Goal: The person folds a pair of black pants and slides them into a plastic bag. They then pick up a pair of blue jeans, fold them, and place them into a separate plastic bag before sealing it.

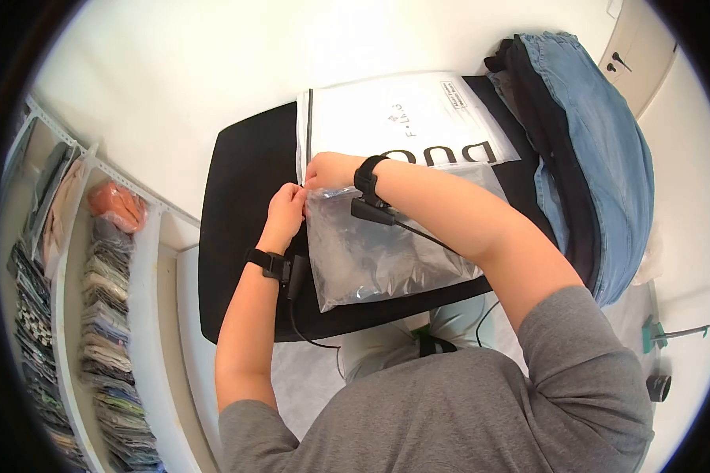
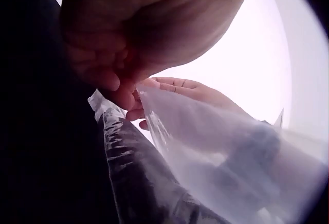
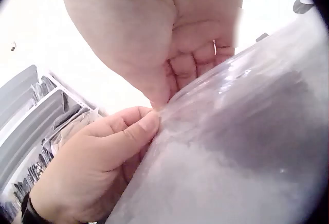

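Observation:
A clear plastic bag [image 1: 386, 260] lies across the front of a black table [image 1: 248, 173], with something greyish showing through its film. Both hands meet at the bag's upper left corner. There my left hand [image 1: 286, 211] pinches the edge of the film between thumb and fingers. My right hand [image 1: 333, 170] grips the same edge just beside it, its fingers curled in. In the right wrist view the left thumb presses the film [image 3: 231, 152] close under the right fingertips. The left wrist view shows the film rising toward both hands, partly hiding the right one.
Behind the bag lies a stack of white printed plastic bags [image 1: 355, 118] with large black letters. Blue jeans [image 1: 599, 158] and dark trousers are piled at the table's right end. Shelves [image 1: 146, 315] of folded, bagged clothes stand on the left. Cables run from both wrist cameras.

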